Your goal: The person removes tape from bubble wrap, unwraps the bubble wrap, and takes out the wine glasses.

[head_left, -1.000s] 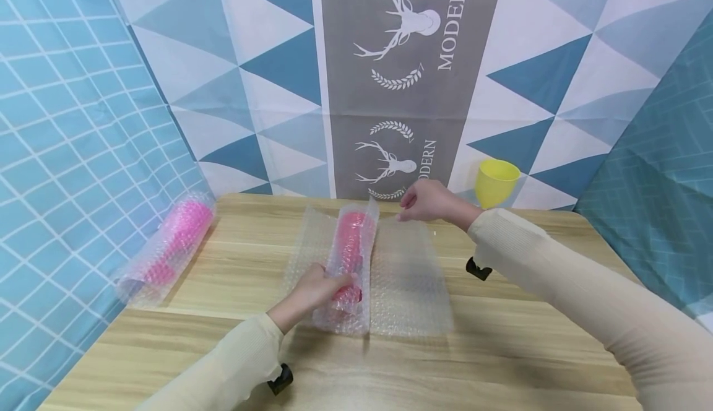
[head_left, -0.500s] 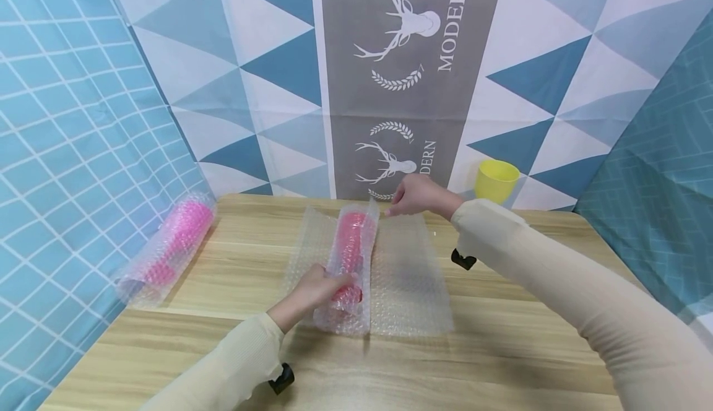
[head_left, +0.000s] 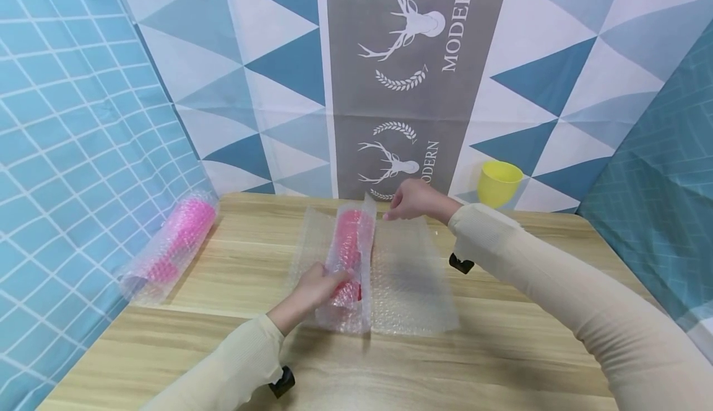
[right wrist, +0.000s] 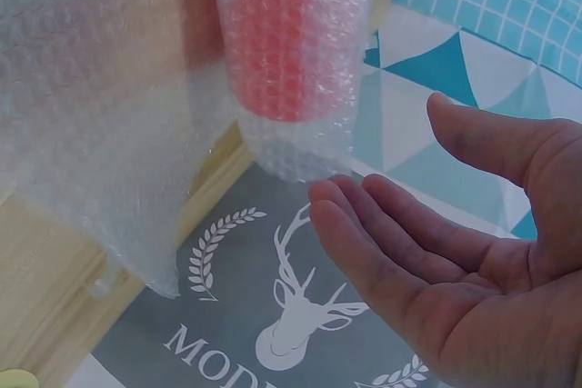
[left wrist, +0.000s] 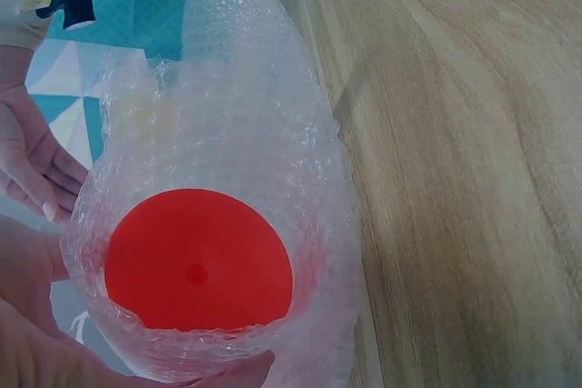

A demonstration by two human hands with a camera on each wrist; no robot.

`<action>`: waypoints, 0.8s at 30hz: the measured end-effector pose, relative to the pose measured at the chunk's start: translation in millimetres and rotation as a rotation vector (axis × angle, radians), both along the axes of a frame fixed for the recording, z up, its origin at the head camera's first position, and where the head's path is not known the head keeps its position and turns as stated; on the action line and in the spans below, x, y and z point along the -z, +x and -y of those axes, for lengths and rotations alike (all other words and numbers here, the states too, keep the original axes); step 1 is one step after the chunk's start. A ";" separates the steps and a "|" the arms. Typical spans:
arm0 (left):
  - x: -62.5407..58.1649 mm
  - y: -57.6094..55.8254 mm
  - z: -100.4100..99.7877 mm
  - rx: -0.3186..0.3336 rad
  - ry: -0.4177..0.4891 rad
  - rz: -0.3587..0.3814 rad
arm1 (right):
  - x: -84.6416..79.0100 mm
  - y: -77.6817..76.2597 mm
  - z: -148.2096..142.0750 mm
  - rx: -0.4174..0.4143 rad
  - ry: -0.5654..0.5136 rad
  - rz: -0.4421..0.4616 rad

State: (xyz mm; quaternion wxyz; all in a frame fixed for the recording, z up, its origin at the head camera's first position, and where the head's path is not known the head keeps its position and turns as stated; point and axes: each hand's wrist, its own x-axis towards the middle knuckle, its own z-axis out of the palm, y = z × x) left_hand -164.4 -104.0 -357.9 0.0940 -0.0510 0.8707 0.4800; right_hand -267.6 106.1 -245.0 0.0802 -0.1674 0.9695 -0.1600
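Observation:
A red cup-like thing [head_left: 350, 231] lies on the table, rolled in a layer of bubble wrap [head_left: 411, 284]. The rest of the sheet spreads flat to its left and right. My left hand [head_left: 314, 288] holds the near end of the roll, thumb on top. In the left wrist view the round flat red end [left wrist: 195, 265] shows inside the wrap's mouth. My right hand [head_left: 416, 199] hovers beside the roll's far end, holding nothing. Its fingers are gently bent and the thumb stands apart in the right wrist view, close to the wrap's edge [right wrist: 296, 156].
On the left of the wooden table [head_left: 245, 361] lies a pink thing [head_left: 181, 237] rolled in bubble wrap, by the blue-tiled cloth. A yellow cup [head_left: 498, 183] stands at the back right, partly behind my right sleeve [head_left: 557, 287]. A patterned cloth backs the table.
My right hand has moved left, from over the sheet's right part to beside the wrapped roll. The left hand keeps its hold. The head view has shifted slightly.

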 end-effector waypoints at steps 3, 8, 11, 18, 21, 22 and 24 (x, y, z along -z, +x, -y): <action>-0.3 0.3 -0.6 -0.007 0.012 -0.012 | 0.9 -0.2 -0.1 0.003 0.003 0.006; 0.1 0.7 -2.2 -0.019 0.024 -0.024 | 0.9 0.9 0.3 0.006 0.000 0.011; 0.7 0.5 -3.2 -0.024 0.029 -0.029 | 0.9 1.7 1.6 0.001 -0.002 0.012; 2.8 1.4 -4.7 -0.027 0.023 -0.036 | 1.4 1.8 9.9 -0.012 0.022 -0.011; 3.8 1.8 -4.1 -0.026 0.030 -0.027 | 2.8 -0.7 15.7 -0.027 0.036 -0.028; 3.7 1.8 -3.9 -0.023 0.036 -0.020 | 2.9 -1.6 17.6 -0.031 0.045 -0.036; 3.6 1.5 -3.3 -0.016 0.046 -0.010 | 2.6 -3.5 21.4 -0.041 0.061 -0.050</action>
